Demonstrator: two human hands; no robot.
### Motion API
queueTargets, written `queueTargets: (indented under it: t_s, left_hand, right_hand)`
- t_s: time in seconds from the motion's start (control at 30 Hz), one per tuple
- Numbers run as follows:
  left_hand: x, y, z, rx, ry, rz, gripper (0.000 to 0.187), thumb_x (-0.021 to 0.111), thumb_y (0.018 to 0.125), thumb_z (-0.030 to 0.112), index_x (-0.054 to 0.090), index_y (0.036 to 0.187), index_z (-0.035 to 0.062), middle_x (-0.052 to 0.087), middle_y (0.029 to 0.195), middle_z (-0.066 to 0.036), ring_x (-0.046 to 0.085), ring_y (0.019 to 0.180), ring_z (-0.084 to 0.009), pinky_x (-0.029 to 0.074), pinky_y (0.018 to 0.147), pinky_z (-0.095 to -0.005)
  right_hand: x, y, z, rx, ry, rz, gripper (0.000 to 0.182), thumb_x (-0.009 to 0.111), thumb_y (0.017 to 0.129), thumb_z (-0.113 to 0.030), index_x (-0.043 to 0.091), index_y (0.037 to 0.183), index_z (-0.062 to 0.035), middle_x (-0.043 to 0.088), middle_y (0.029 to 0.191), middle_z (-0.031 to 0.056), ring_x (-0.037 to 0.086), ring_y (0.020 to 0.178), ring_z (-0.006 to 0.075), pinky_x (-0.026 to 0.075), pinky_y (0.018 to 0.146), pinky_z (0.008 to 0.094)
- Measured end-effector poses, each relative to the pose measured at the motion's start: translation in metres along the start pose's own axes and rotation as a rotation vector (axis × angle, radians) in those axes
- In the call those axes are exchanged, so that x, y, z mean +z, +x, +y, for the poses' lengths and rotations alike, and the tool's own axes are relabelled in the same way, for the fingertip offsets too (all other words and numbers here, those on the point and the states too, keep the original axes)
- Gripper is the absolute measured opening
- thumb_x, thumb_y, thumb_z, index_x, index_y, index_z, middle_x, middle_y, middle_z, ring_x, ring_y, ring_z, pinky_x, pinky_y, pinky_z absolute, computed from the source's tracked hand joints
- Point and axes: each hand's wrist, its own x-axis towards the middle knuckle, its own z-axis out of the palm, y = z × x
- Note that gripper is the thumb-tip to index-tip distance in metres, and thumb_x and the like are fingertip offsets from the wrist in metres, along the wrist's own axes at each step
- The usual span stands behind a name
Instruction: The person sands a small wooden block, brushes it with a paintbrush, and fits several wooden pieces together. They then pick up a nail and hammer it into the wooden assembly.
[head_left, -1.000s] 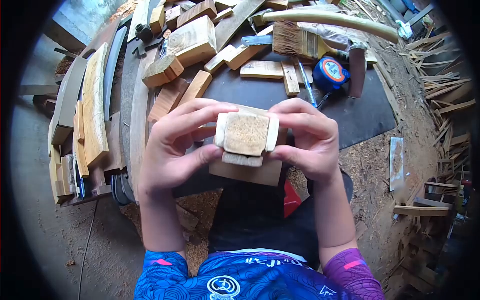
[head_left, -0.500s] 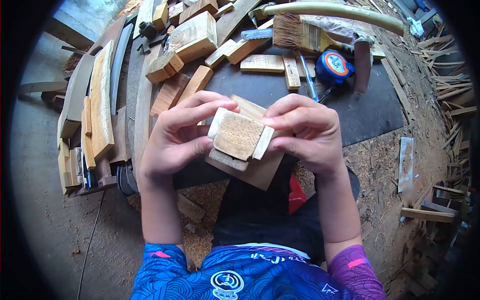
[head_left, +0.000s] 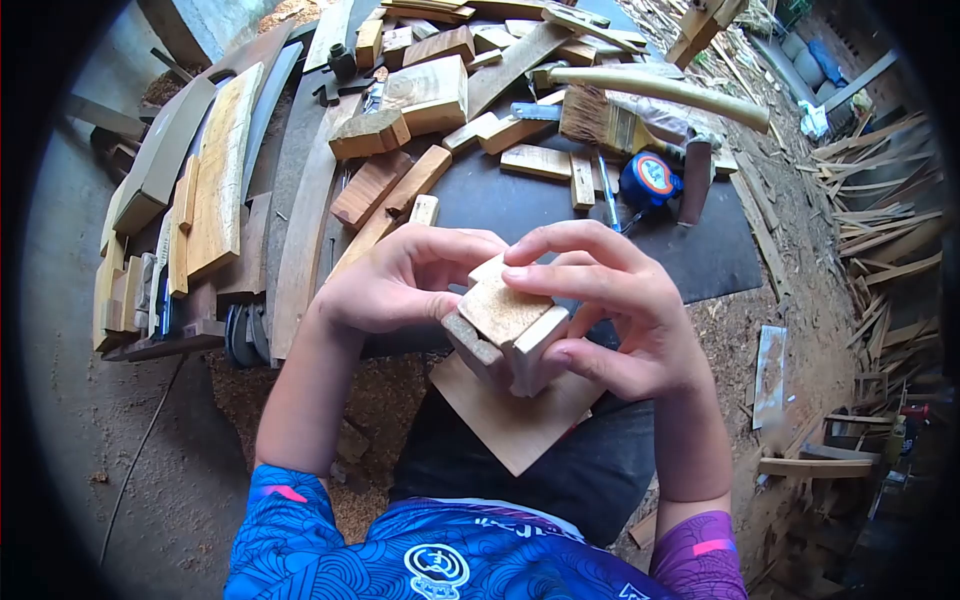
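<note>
Between my hands, above my lap, is a wooden block (head_left: pixel 508 302) with a pale, rough square end facing up. Thin wood strips sit against its sides, and a flat square wooden board (head_left: pixel 515 425) spreads out at its lower end. My left hand (head_left: pixel 395 285) closes on the block's far left side, thumb at the near left strip and some fingers hidden behind. Fingers of my right hand (head_left: pixel 630 315) press the top corner while its thumb rests against the right side.
A dark worktable (head_left: pixel 715 265) holds several wood offcuts (head_left: pixel 428 90), a paint brush (head_left: pixel 605 122), a blue tape measure (head_left: pixel 650 180) and a hammer with a wooden handle (head_left: pixel 665 88). Planks (head_left: pixel 225 170) stand at left. Wood scraps (head_left: pixel 880 200) and shavings cover the ground at right.
The block has tipped so its side and the board beneath show more, and it sits lower, nearer my body. My right fingers have shifted onto its top corner. The view has moved slightly.
</note>
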Motion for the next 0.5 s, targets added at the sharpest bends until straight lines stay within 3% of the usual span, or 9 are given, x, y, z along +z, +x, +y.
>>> queueTargets:
  t_s: [0.03,0.07,0.1,0.2,0.3,0.33,0.37,0.43,0.5]
  left_hand:
    - [0.001,0.000,0.002,-0.046,-0.021,0.025,0.061,0.081,0.088,0.020,0.057,0.138,-0.0051,0.061,0.132,-0.012,0.059,0.122,-0.0193,0.046,0.105,-0.0356]
    - [0.001,0.000,0.003,-0.087,0.001,0.057,0.064,0.081,0.088,0.021,0.055,0.140,-0.0046,0.064,0.128,-0.010,0.060,0.120,-0.0181,0.047,0.104,-0.0349]
    - [0.002,-0.002,0.004,-0.084,0.005,0.057,0.064,0.081,0.088,0.021,0.055,0.140,-0.0046,0.064,0.128,-0.010,0.060,0.120,-0.0181,0.047,0.104,-0.0349]
    - [0.007,-0.005,0.005,-0.164,-0.088,0.122,0.072,0.084,0.086,0.030,0.053,0.142,-0.0028,0.069,0.117,-0.005,0.066,0.107,-0.0142,0.053,0.096,-0.0317]
    - [-0.002,-0.004,-0.001,-0.277,-0.083,0.102,0.071,0.083,0.087,0.033,0.054,0.140,-0.0029,0.068,0.116,-0.003,0.066,0.101,-0.0100,0.056,0.087,-0.0275]
    - [-0.002,-0.004,-0.003,-0.255,-0.056,0.078,0.070,0.080,0.089,0.036,0.054,0.140,-0.0030,0.068,0.115,-0.002,0.065,0.096,-0.0065,0.057,0.077,-0.0225]
    - [-0.002,-0.003,-0.002,-0.248,-0.057,0.079,0.070,0.080,0.089,0.036,0.054,0.140,-0.0030,0.068,0.115,-0.002,0.065,0.096,-0.0065,0.057,0.077,-0.0225]
    - [0.000,-0.004,0.000,-0.301,-0.130,0.025,0.071,0.079,0.089,0.039,0.053,0.140,-0.0029,0.068,0.116,-0.003,0.066,0.098,-0.0075,0.058,0.075,-0.0220]
    - [-0.003,-0.004,-0.001,-0.319,-0.114,0.024,0.072,0.078,0.090,0.040,0.053,0.141,-0.0029,0.068,0.120,-0.005,0.067,0.100,-0.0085,0.059,0.073,-0.0222]
  right_hand:
    - [0.002,0.000,-0.001,-0.020,-0.044,0.012,0.052,0.075,0.080,-0.001,0.069,0.131,-0.0120,0.063,0.125,0.0121,0.066,0.100,0.0137,0.062,0.062,0.0214]
    - [0.002,0.000,-0.011,0.085,-0.028,0.006,0.049,0.073,0.082,-0.003,0.070,0.130,-0.0117,0.063,0.127,0.0138,0.066,0.107,0.0191,0.062,0.075,0.0280]
    - [0.004,0.001,-0.014,0.082,-0.029,0.003,0.049,0.073,0.082,-0.003,0.070,0.130,-0.0117,0.063,0.127,0.0138,0.066,0.107,0.0191,0.062,0.075,0.0280]
    - [0.008,0.004,-0.016,0.007,-0.112,0.016,0.041,0.071,0.086,-0.008,0.069,0.127,-0.0074,0.063,0.129,0.0166,0.065,0.115,0.0311,0.050,0.101,0.0398]
    - [0.012,-0.001,-0.005,0.019,-0.056,0.101,0.039,0.071,0.087,-0.008,0.068,0.125,-0.0045,0.063,0.131,0.0181,0.064,0.119,0.0315,0.051,0.099,0.0390]
    - [0.008,-0.002,-0.003,0.036,-0.048,0.042,0.037,0.068,0.090,-0.008,0.064,0.127,-0.0032,0.060,0.136,0.0179,0.062,0.122,0.0288,0.054,0.096,0.0373]
    - [0.010,-0.003,-0.005,0.037,-0.053,0.036,0.037,0.068,0.090,-0.008,0.064,0.127,-0.0032,0.060,0.136,0.0179,0.062,0.122,0.0288,0.054,0.096,0.0373]
    - [0.016,-0.007,-0.011,0.280,0.270,0.072,0.036,0.064,0.095,-0.007,0.058,0.131,-0.0047,0.056,0.141,0.0165,0.059,0.125,0.0262,0.058,0.092,0.0345]
    - [0.012,-0.007,-0.011,0.276,0.253,0.034,0.035,0.061,0.097,-0.007,0.056,0.132,-0.0052,0.054,0.143,0.0161,0.058,0.126,0.0260,0.060,0.088,0.0335]
